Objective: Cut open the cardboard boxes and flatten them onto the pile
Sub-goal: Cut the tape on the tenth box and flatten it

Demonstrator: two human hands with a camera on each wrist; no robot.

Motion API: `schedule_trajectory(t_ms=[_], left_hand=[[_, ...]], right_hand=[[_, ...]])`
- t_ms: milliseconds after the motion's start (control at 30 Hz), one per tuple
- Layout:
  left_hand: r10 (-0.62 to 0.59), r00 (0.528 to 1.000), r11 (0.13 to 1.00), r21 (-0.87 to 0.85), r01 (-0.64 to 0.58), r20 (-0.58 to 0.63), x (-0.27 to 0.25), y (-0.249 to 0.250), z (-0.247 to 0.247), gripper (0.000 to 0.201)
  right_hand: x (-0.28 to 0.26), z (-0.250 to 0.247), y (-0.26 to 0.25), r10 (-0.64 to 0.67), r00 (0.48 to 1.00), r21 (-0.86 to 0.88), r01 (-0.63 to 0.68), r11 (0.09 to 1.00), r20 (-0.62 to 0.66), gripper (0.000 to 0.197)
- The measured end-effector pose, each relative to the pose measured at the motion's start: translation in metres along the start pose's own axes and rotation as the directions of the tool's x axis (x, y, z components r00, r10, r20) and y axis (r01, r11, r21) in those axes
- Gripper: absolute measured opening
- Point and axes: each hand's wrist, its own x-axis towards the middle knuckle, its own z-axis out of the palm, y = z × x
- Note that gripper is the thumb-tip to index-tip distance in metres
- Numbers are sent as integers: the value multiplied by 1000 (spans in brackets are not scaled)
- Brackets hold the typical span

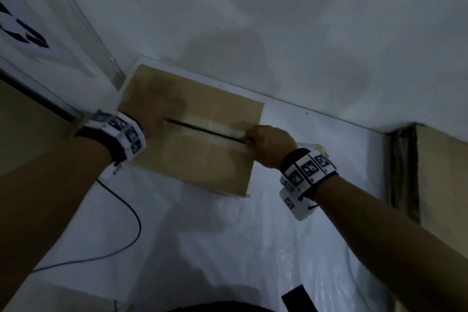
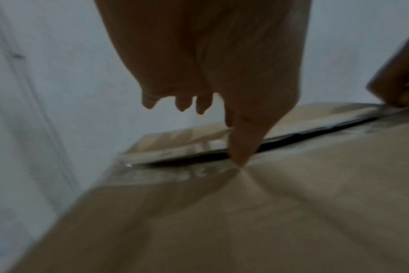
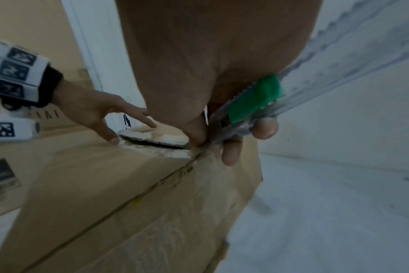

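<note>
The right hand (image 3: 222,114) grips a green cutter (image 3: 254,103) at the box (image 1: 192,132) seam's end. The left hand (image 3: 98,112), fingers spread, presses the box top at the other end.

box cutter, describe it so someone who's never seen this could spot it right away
Start at the cardboard box against the white wall, with a dark slit along its taped top. At the slit's right end, the right hand grips the box cutter: clear see-through body, green slider, the only green thing there.
</note>
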Motion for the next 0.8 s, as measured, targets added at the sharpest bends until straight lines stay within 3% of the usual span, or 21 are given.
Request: schedule_trajectory(t_ms=[67, 100, 200, 367, 433, 500, 633, 700, 800], left_hand=[[168, 984, 965, -211, -154, 50, -5, 50, 8, 71], [219, 973, 955, -223, -197, 79, -9, 75, 14, 86], [166, 979, 974, -175, -144, 115, -16, 114, 37, 118], [156, 975, 980, -150, -133, 156, -14, 110, 45, 119], [165, 970, 957, -267, -114, 180, -13, 113, 43, 118], [182, 966, 911, -400, -94, 187, -12, 115, 38, 118], [189, 976, 892, -434, -126, 106, -12, 109, 27, 92], [193, 975, 905, -404, -133, 109, -10, 110, 26, 91], [205, 954, 929, -350, -120, 217, -5, 113, 31, 100]], right_hand=[[-1, 2, -5, -41, 999, 20, 41, 999, -15, 23], [-1, 2, -6, -71, 997, -16, 71, 997, -15, 22], [-4, -3, 0, -156, 987, -231, 159, 960, 28, 18], [-10, -11, 18, -211, 974, -389, 225, 893, 78, 26], [-10, -9, 28, -124, 989, -275, 140, 951, 76, 23], [-10, -5, 39, -12, 995, 5, 12, 1000, 102, 18], [-16, 9, 48, 99, 990, 515, -139, 846, 105, 28], [-25, 16, 44, 85, 985, 615, -160, 772, 150, 33], [-38, 28, 40, 5, 979, 594, -128, 794, 205, 32]])
